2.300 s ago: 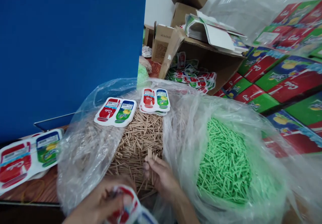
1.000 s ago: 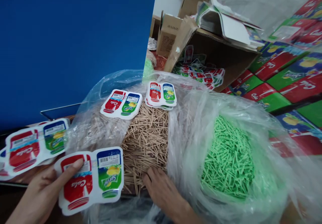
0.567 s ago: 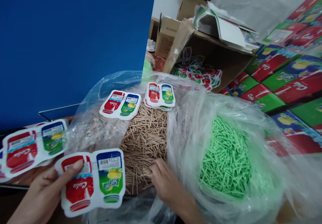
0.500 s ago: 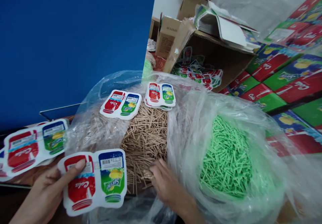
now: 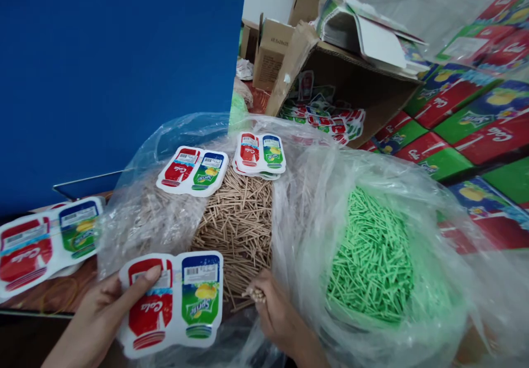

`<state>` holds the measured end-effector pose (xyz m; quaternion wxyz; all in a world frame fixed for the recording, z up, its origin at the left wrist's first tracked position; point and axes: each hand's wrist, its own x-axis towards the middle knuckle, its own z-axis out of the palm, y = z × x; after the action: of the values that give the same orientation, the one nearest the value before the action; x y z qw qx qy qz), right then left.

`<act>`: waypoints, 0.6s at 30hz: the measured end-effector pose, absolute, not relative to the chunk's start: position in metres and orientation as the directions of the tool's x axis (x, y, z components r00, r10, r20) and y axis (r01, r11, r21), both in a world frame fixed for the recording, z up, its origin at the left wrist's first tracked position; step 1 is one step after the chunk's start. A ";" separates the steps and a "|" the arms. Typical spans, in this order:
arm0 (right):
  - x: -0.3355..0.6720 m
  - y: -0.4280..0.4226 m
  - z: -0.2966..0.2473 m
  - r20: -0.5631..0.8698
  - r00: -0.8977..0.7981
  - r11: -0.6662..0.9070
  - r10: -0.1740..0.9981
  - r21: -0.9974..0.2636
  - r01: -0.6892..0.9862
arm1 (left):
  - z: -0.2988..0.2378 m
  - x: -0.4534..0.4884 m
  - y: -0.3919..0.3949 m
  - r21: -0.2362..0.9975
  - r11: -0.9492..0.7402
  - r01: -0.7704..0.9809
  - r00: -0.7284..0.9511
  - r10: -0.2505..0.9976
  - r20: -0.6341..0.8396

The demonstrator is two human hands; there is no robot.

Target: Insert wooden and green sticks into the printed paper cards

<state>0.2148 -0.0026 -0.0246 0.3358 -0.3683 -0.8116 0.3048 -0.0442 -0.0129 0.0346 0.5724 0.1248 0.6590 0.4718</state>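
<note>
My left hand (image 5: 99, 318) grips a flat printed pouch (image 5: 177, 302) with a red Cola half and a green Sprite half, thumb on its red side. My right hand (image 5: 276, 318) is closed on a small bunch of tan wooden sticks (image 5: 255, 293) at the near edge of the tan stick pile (image 5: 237, 219) in a clear plastic bag. Two more pouches (image 5: 192, 171) and a small pouch stack (image 5: 258, 154) lie on top of that pile.
A clear bag of green sticks (image 5: 372, 258) sits right of my right hand. More pouches (image 5: 45, 244) lie at the left on a wooden table. A blue panel (image 5: 115, 65) stands behind. An open cardboard box (image 5: 351, 92) of pouches and stacked printed cartons (image 5: 475, 131) fill the right.
My right hand went from lying flat on the tan sticks to pinching up a bunch near the front edge. My left hand brought the pouch rightwards, closer to the right hand.
</note>
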 end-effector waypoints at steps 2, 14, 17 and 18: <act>0.217 -0.003 -0.025 0.348 -0.477 0.544 0.807 -0.752 0.372 | 0.034 -0.040 -0.011 0.767 0.544 -0.341 -0.307 0.706 -0.638; 0.225 -0.005 -0.027 0.370 -0.371 0.507 0.852 -0.760 0.407 | 0.030 -0.019 0.004 0.737 0.660 -0.143 -0.222 0.705 -0.674; 0.226 -0.004 -0.027 0.363 -0.353 0.491 0.862 -0.770 0.408 | 0.031 -0.015 0.009 0.724 0.679 -0.120 -0.210 0.695 -0.687; 0.226 -0.004 -0.028 0.359 -0.347 0.484 0.866 -0.773 0.410 | 0.031 -0.013 0.010 0.722 0.684 -0.109 -0.201 0.696 -0.690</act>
<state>0.2261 -0.0039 -0.0279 0.3920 -0.4159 -0.7672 0.2914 -0.0133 0.0100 0.0307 0.5959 0.2102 0.6977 0.3376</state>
